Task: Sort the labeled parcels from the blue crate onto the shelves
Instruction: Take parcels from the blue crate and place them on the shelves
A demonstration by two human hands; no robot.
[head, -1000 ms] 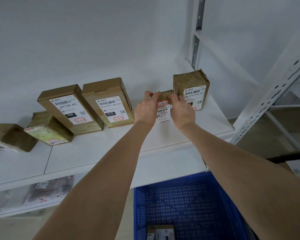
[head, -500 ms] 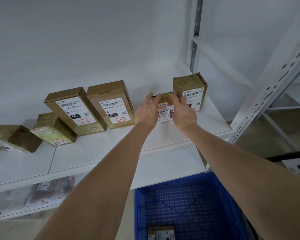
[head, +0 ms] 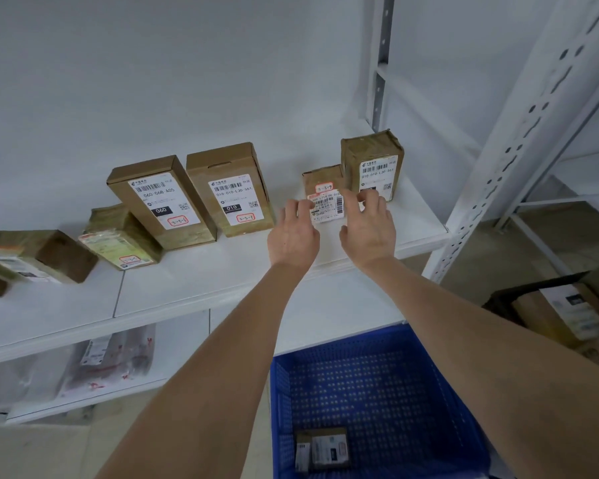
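Small parcel (head: 325,198) stands on the white shelf (head: 222,271) right of frame centre, just beside a taller parcel (head: 374,160); left hand (head: 293,233) and right hand (head: 367,233) flank it, fingers loosely extended, tips at its label edges, unclasped. Blue crate (head: 377,375) sits lower right; bare shelf separates the small parcel from the 010 box (head: 232,191).
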